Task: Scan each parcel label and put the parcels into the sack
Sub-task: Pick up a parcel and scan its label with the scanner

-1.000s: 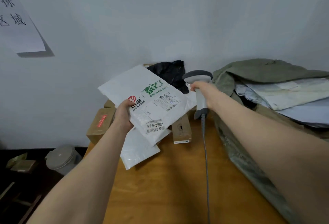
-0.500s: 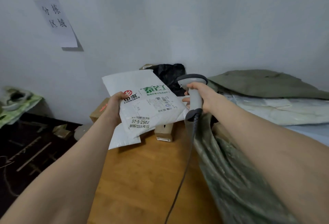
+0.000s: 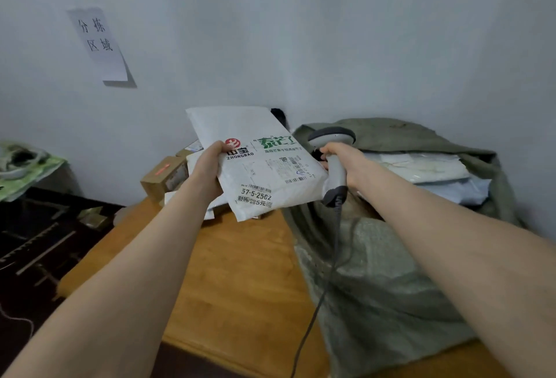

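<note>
Progress roughly midway: left hand (image 3: 210, 167) pinches white poly mailer (image 3: 258, 164) by its edge, label up, above table (image 3: 234, 272) beside green sack (image 3: 391, 287), right hand (image 3: 349, 164) fingers curled round corded barcode scanner (image 3: 334, 171); sack already holds several mailers (image 3: 427, 167), cardboard boxes (image 3: 164, 174) left.

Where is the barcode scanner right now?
In the head view, the scanner sits just right of centre, gripped by the right hand, beside the right edge of the white parcel and over the green sack.
</note>
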A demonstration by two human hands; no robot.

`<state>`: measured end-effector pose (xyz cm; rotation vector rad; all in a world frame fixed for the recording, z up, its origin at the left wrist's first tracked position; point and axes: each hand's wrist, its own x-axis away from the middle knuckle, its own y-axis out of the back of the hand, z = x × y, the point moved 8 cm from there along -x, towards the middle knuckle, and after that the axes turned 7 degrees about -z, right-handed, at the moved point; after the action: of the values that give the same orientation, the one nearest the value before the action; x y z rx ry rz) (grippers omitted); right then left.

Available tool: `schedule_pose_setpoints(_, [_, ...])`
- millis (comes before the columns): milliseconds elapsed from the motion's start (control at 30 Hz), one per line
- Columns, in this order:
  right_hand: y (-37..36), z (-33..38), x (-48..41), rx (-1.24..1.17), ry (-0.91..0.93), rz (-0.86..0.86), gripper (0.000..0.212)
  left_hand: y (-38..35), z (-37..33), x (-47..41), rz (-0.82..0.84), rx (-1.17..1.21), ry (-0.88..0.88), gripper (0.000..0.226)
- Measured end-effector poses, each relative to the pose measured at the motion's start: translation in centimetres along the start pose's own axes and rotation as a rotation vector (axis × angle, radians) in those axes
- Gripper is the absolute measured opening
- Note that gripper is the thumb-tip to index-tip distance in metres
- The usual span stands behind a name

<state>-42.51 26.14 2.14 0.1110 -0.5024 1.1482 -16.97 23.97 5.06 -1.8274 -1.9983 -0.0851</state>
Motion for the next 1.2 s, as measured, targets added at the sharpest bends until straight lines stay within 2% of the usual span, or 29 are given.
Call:
schedule_pose_setpoints(133, [5.4,1.0,1.9,0.055,0.002,-0.093,0.011,-4.2,1.3,3.0,-0.015,0.018,-0.007,0.029])
schedule_pose_setpoints(300, [11.9,2.6,2.6,0.171,-0.027,-0.043,0.012,-10.1,4.1,4.8,-0.047,0.000,0.036,0.044])
schedule_pose_setpoints(467, [18.6,3.5,0.7,0.189,-0.102,0.081,0.017,-16.8,7.9,4.9,-0.057,-0.143,0.118,0.023])
schedule_pose_setpoints(567, [22.0,3.6,-0.7,0.225,-0.112,0.079,0.018,-20.3,10.0,4.7,-0.062,-0.221,0.163,0.016])
schedule_pose_setpoints(700, [25.7,4.1,-2.3,0.210,-0.137,-0.034,0.015,-23.5,11.7,2.6,-0.071,-0.329,0.201,0.030])
schedule_pose_setpoints(800, [27.6,5.1,-3.4,0.122,-0.103,-0.161,0.004,-26.6,12.2,3.1,0.014,-0.281,0.222,0.023])
schedule_pose_setpoints(867, [28.7,5.9,-4.5,0.060,-0.025,-0.264,0.016,-28.9,12.6,3.7,0.098,-0.254,0.219,0.011])
schedule_pose_setpoints(900, [29.3,6.2,-4.9,0.043,0.008,-0.314,0.025,-29.8,12.7,3.6,0.122,-0.267,0.200,0.011])
schedule_pose_setpoints(1000, [30.5,6.5,-5.8,0.046,0.043,-0.394,0.041,-31.8,11.9,2.0,0.145,-0.292,0.035,0.034])
schedule_pose_setpoints(1067, [30.7,6.3,-6.6,0.071,0.042,-0.394,0.041,-32.4,11.9,1.1,0.152,-0.299,-0.014,0.041])
schedule_pose_setpoints(1133, [30.3,6.3,-6.8,0.137,0.060,-0.381,0.027,-32.0,13.1,0.3,0.134,-0.489,-0.018,0.034])
schedule_pose_setpoints(1200, [30.0,6.4,-6.9,0.193,0.080,-0.386,0.026,-31.3,14.6,0.0,0.111,-0.969,-0.074,0.019])
